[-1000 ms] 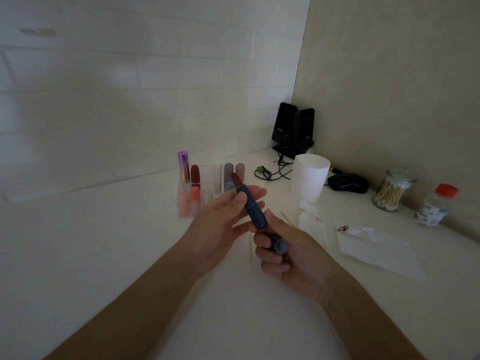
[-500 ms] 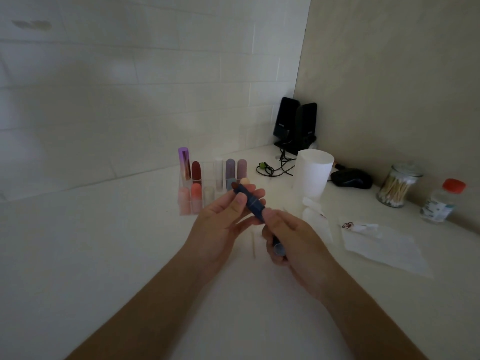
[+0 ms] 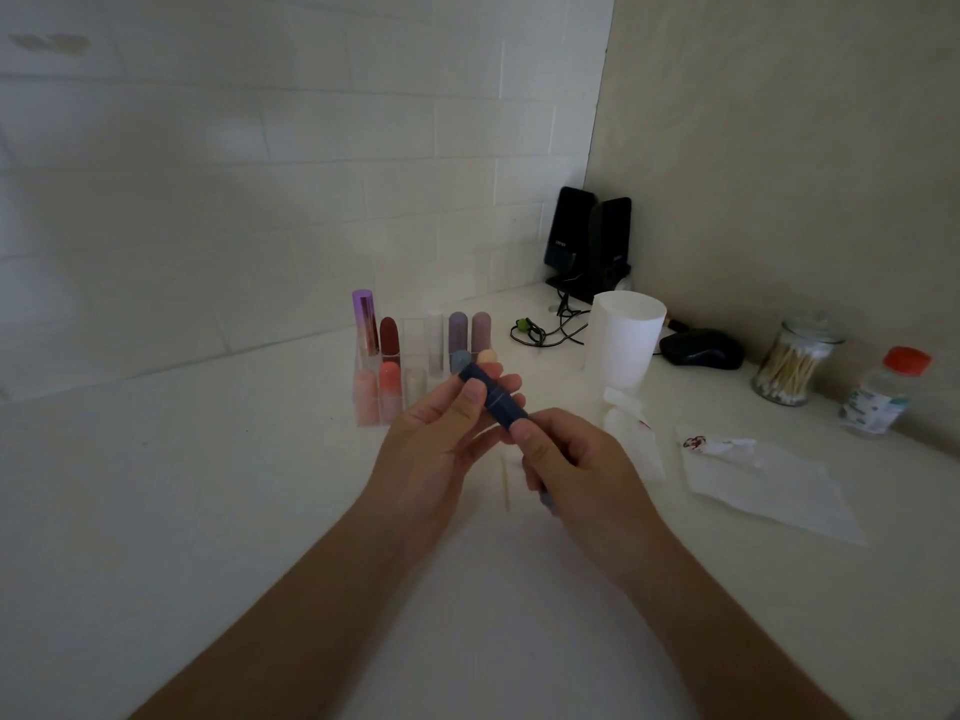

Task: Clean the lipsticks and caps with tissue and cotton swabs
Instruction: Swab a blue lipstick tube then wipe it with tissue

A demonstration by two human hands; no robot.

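My left hand (image 3: 436, 444) pinches the upper part of a dark blue lipstick tube (image 3: 496, 400) between thumb and fingers. My right hand (image 3: 576, 465) grips the tube's lower end, which its fingers hide. No coloured tip shows at the tube's top. Behind my hands, a clear organizer (image 3: 415, 356) holds several lipsticks in purple, red, pink and coral. A used cotton swab (image 3: 504, 483) lies on the counter between my hands. A folded tissue (image 3: 631, 423) and a flat tissue with a red stain (image 3: 769, 485) lie to the right.
A white cup (image 3: 623, 345) stands behind the folded tissue. A glass jar of cotton swabs (image 3: 792, 363) and a small bottle with a red cap (image 3: 883, 394) stand by the right wall. Black speakers (image 3: 592, 241), a tangled cable (image 3: 540, 330) and a dark mouse (image 3: 701, 348) fill the corner.
The reddish-brown tip visible a second ago no longer shows above the tube. My right hand has slid up the tube towards my left hand.
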